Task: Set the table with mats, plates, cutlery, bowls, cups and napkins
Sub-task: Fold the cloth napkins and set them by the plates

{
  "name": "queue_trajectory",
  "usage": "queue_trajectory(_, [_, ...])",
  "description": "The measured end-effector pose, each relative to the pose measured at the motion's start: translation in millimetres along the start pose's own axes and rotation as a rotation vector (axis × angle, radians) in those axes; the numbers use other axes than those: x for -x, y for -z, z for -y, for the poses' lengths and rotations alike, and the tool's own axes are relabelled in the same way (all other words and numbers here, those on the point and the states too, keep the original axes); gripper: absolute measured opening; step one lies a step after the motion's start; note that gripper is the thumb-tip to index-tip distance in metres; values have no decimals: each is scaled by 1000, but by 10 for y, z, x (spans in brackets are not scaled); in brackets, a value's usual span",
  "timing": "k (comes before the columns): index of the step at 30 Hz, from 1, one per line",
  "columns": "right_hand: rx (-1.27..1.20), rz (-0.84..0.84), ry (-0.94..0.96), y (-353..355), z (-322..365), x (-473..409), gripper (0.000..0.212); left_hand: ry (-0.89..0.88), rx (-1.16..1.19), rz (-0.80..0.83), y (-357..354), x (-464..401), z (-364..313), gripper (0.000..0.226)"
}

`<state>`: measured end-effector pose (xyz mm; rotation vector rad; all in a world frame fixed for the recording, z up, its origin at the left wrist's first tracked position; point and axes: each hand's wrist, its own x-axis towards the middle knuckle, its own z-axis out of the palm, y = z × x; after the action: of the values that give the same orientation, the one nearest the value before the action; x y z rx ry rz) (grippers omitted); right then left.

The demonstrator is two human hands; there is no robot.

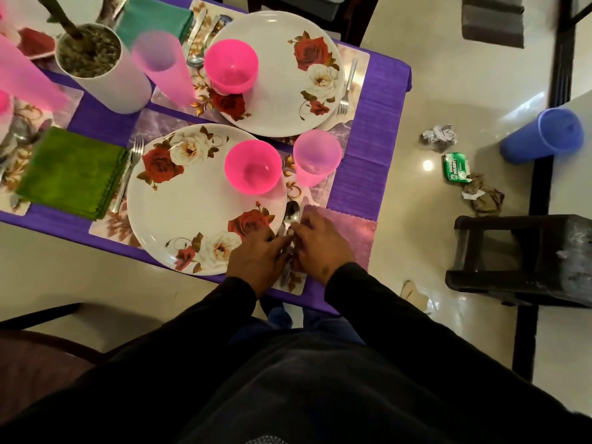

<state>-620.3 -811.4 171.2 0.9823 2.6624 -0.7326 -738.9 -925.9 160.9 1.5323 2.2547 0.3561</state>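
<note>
Places look almost all set, while both hands, left hand (256, 257) and right hand (320, 241), seemingly pinch the spoon (291, 214) beside the near plate (192, 213).

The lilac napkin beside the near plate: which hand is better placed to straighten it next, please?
Probably the right hand: it already lies over the lilac napkin, while the left hand sits over the near plate.

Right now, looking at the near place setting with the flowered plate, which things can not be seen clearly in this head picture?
- Steel spoon: the bowl shows; left hand and right hand cover the handle and any other cutlery.
- Hands' grip: fingertips overlap, so who holds what is unclear.
- Lilac napkin: its near-left part is hidden under the right hand.
- Setting at the far left: cut by the picture edge and blurred.
- Green packet on the floor: print too small.
</note>
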Motion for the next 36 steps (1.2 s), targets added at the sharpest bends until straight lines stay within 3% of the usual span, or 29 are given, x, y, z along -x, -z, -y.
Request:
queue_trajectory(7, [20, -17, -122, 24, 32, 75, 38, -104, -56, 80, 32, -96, -42, 34])
queue_trajectory(20, [88, -43, -165, 13, 115, 47, 43, -151, -112, 68, 40, -118, 9, 24])
queue_trajectory(27, [97, -23, -168, 43, 151, 15, 45, -125, -89, 41, 70, -128, 145, 36])
queue_trajectory(36, [81, -52, -123, 27, 194, -69, 41, 84, 105, -19, 28, -210, 212, 33])
